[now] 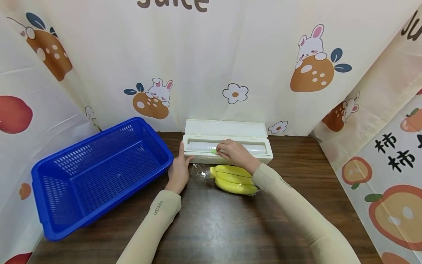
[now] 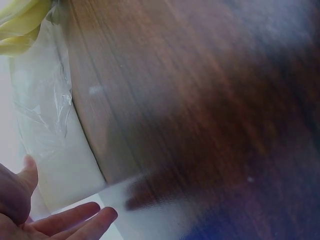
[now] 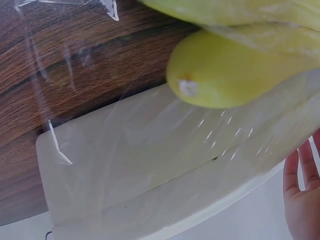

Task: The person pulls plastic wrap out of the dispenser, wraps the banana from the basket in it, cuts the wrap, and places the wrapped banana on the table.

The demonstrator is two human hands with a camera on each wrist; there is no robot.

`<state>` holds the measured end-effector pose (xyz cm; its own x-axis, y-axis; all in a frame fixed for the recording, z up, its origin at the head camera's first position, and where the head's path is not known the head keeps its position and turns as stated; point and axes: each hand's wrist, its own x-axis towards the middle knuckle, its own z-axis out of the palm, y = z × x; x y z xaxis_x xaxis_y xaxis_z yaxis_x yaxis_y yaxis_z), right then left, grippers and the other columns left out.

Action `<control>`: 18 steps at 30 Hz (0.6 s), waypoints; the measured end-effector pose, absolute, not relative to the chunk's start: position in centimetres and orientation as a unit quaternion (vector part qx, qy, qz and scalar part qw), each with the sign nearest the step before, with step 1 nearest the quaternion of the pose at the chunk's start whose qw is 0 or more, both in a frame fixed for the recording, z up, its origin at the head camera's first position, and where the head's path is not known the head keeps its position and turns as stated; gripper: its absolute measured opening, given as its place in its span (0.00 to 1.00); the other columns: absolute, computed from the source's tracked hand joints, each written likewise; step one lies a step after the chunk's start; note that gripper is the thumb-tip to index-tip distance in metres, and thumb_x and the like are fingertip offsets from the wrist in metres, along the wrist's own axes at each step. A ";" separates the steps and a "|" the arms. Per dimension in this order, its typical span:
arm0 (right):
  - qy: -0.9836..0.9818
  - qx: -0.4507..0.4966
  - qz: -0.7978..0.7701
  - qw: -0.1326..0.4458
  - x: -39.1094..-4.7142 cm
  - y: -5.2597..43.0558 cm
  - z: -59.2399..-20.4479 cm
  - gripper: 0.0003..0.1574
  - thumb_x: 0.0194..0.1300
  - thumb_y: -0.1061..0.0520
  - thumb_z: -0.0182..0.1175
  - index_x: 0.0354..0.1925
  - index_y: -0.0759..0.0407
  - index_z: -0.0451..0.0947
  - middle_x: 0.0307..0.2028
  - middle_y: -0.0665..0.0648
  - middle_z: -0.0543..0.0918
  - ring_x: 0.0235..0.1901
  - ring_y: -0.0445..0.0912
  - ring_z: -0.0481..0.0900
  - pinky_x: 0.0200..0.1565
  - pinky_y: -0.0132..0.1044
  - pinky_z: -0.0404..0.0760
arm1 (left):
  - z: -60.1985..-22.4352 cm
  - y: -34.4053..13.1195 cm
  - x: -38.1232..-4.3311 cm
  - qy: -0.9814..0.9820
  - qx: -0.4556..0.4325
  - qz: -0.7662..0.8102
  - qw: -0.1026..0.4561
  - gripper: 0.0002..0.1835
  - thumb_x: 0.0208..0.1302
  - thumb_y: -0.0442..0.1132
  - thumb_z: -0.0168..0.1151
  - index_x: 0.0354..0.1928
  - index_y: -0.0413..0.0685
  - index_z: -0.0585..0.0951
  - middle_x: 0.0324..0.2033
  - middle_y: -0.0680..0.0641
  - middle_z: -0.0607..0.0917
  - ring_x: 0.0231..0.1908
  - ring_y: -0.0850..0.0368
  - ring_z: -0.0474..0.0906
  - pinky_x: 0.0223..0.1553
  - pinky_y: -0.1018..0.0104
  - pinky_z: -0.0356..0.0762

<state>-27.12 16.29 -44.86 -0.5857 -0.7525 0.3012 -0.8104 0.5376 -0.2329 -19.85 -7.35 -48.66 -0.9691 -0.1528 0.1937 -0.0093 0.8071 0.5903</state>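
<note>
A long white cling film dispenser [image 1: 227, 158] lies with its lid [image 1: 227, 128] raised, a film roll [image 1: 201, 146] inside. My right hand [image 1: 234, 151] pinches a small green tab [image 1: 214, 150] at the roll. In the right wrist view, fingers [image 3: 301, 172] lie against the dispenser's edge. My left hand [image 1: 178, 172] touches the left end, its fingers [image 2: 75, 217] straight and thumb apart. In front of the dispenser lies a bunch of bananas [image 1: 232, 179] in clear plastic wrapping.
A blue perforated basket [image 1: 99, 198] stands at the left on the brown wooden table [image 1: 211, 227]. A printed curtain [image 1: 204, 62] with rabbits and fruit hangs right behind the dispenser and along both sides.
</note>
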 end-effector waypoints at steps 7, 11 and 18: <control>-0.870 0.449 0.186 0.082 -27.0 17.0 -44.9 0.03 0.75 0.61 0.64 0.42 0.61 0.85 0.42 0.57 0.89 0.43 0.53 0.86 0.51 0.47 0.86 | -48.6 -7.3 -19.9 -0.942 0.046 -0.313 0.113 0.40 0.78 0.47 0.60 0.83 0.41 0.56 0.17 0.40 0.76 0.22 0.42 0.81 0.26 0.47 0.78; -0.874 0.442 0.190 0.074 -27.0 17.6 -44.9 0.04 0.75 0.61 0.64 0.42 0.61 0.85 0.43 0.57 0.89 0.44 0.54 0.86 0.52 0.48 0.85 | -48.6 -7.3 -19.9 -0.942 0.046 -0.315 0.111 0.40 0.79 0.47 0.60 0.83 0.41 0.55 0.17 0.40 0.76 0.22 0.42 0.81 0.26 0.47 0.78; -0.877 0.433 0.196 0.069 -26.9 18.7 -44.9 0.04 0.75 0.61 0.65 0.43 0.60 0.85 0.44 0.57 0.89 0.46 0.54 0.86 0.53 0.48 0.85 | -48.9 -7.3 -19.9 -0.942 0.043 -0.314 0.111 0.40 0.79 0.47 0.60 0.83 0.40 0.55 0.20 0.40 0.78 0.26 0.40 0.83 0.30 0.46 0.81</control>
